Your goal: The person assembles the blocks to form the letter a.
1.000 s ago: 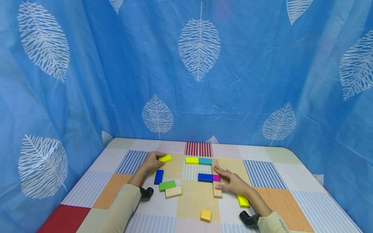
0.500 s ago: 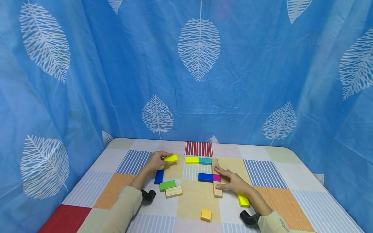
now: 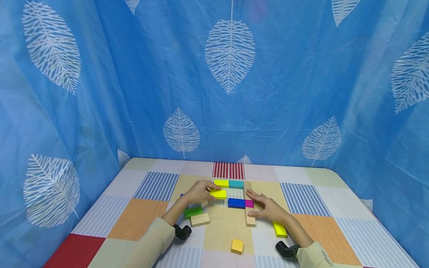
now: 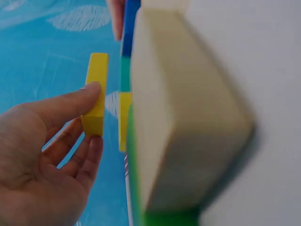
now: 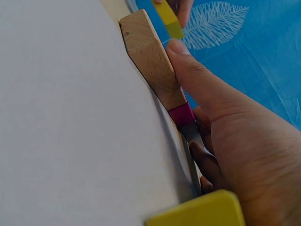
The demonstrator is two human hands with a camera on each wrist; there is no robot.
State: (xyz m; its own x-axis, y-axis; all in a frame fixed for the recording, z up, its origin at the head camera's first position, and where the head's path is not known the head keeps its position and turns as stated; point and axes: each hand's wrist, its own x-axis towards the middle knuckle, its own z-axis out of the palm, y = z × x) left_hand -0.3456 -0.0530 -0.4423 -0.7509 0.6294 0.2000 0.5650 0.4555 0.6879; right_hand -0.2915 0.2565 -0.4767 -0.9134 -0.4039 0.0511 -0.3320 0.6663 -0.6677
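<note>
Yellow rectangular block (image 3: 218,194) first: the left hand (image 3: 198,191) pinches one end of it, thumb against fingers, I'd guess so the other end juts free. It looks lifted off the patchwork cloth (image 3: 132,217), just on the person's side of the far row. That row is a yellow brick (image 3: 221,184) abutting a teal brick (image 3: 236,184), which meets the upper plain wooden brick (image 3: 247,187). There the right hand (image 3: 269,207) is loosely spread, clasping nothing, fingertips on that brick and thumb at the lower plain wooden brick (image 3: 250,219), probably to steady the line. Between those two sits a magenta block (image 3: 249,203), a blue brick (image 3: 236,203) butted against it. Farther out lie a green brick (image 3: 193,212), a pale wooden brick (image 3: 200,220) and, nearest the person, a small orange-yellow block (image 3: 237,246)
</note>
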